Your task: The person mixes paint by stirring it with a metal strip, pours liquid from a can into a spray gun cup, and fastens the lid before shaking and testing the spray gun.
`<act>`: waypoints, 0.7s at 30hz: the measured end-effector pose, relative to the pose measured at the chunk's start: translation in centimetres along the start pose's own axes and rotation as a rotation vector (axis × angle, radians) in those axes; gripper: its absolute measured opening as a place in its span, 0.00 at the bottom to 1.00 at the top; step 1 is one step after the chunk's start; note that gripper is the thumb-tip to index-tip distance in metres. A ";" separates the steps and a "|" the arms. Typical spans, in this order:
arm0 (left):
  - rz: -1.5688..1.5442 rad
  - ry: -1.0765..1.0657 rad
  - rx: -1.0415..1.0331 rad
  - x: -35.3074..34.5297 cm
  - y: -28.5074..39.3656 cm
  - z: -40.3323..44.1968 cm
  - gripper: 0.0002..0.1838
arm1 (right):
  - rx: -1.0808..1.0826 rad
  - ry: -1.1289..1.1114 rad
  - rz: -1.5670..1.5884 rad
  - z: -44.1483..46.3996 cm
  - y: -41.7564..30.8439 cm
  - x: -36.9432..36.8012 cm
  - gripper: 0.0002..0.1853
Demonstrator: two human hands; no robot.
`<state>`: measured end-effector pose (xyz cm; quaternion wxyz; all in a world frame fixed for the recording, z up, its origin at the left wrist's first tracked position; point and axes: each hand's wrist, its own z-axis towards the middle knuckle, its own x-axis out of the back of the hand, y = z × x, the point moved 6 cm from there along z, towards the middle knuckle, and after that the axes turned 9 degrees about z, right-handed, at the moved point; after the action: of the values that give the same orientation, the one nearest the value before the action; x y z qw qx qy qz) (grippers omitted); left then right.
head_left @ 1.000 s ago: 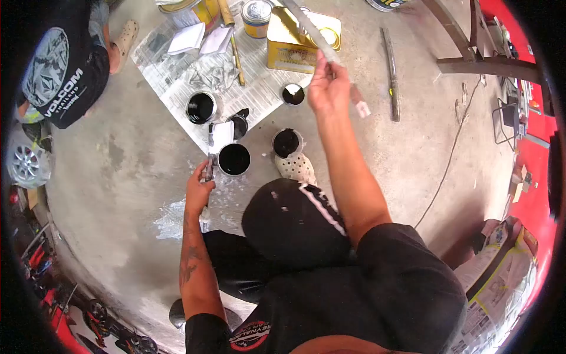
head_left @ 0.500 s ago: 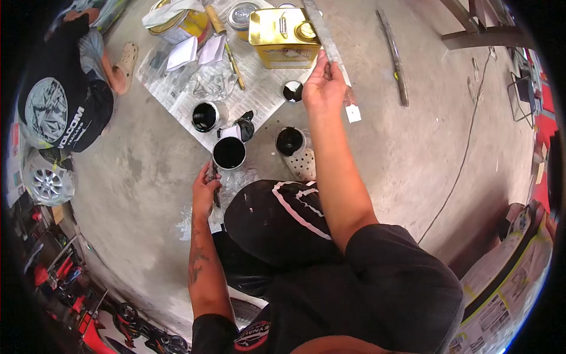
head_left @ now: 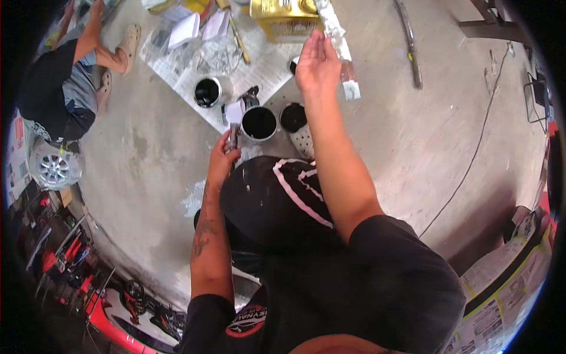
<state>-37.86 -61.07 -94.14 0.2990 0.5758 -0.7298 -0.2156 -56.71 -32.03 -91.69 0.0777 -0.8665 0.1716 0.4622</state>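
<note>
My left hand (head_left: pixel 221 158) is closed around a dark, narrow handle (head_left: pixel 234 137) at the left side of a round can (head_left: pixel 259 123) of black liquid. Just right of it stands another container (head_left: pixel 293 118) of black liquid, partly hidden by my right forearm. Palm up, my right hand (head_left: pixel 317 64) has its fingers stretched out near the gold rectangular tin (head_left: pixel 286 22). A long flat strip (head_left: pixel 349 71) lies just beyond its thumb; I see no grip on it. Farther left, a third can (head_left: pixel 207 92) of black liquid sits on newspaper (head_left: pixel 177 85).
On the newspaper are white pads (head_left: pixel 184 30), a thin stick (head_left: pixel 237 38) and clear plastic (head_left: pixel 221 57). A pipe (head_left: pixel 409 44) and a cable (head_left: pixel 471 150) lie on the concrete floor. Another person (head_left: pixel 65 88) squats at the left beside a wheel (head_left: pixel 53 169).
My left hand has carried the can of black liquid rightward, toward the other container. My right hand has shifted slightly, its fingers straighter. The person at the left has leaned back, arms now showing.
</note>
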 end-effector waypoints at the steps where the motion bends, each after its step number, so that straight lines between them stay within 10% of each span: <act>1: -0.009 -0.006 0.006 -0.1 -0.4 0.0 0.40 | -0.008 -0.001 -0.009 -0.2 -0.1 0.3 0.12; 13: -0.234 -0.015 0.087 -0.2 -1.2 0.7 0.35 | -0.180 -0.015 -0.516 -4.4 -2.8 2.9 0.28; 21: -0.128 0.044 -0.048 -0.4 -1.6 -0.3 0.39 | 0.079 -0.733 -2.002 -9.0 -9.6 9.9 0.59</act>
<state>-36.43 -61.10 -95.09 0.3144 0.6185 -0.6793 -0.2390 -41.12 -27.94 -95.10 0.4969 -0.4181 -0.6374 0.4146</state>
